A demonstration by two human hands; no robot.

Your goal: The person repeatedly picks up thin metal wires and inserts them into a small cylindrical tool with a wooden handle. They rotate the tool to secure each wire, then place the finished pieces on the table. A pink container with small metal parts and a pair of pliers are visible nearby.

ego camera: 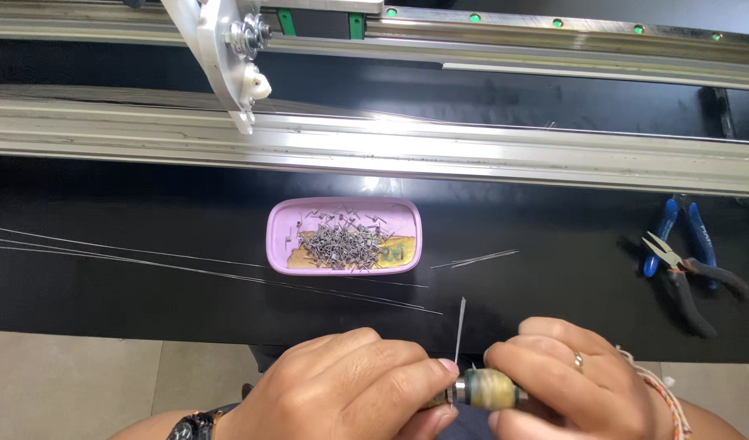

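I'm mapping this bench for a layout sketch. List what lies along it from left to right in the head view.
Long thin wires → pink tray of small metal pieces → short loose wires → blue-handled pliers → dark-handled pliers.

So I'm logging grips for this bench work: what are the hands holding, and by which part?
The right hand grips a small tape-wrapped tool around its barrel. The left hand pinches at its metal tip, where a thin wire stands upright.

pink tray (281, 236) ahead, pliers (690, 277) right, bare bench between
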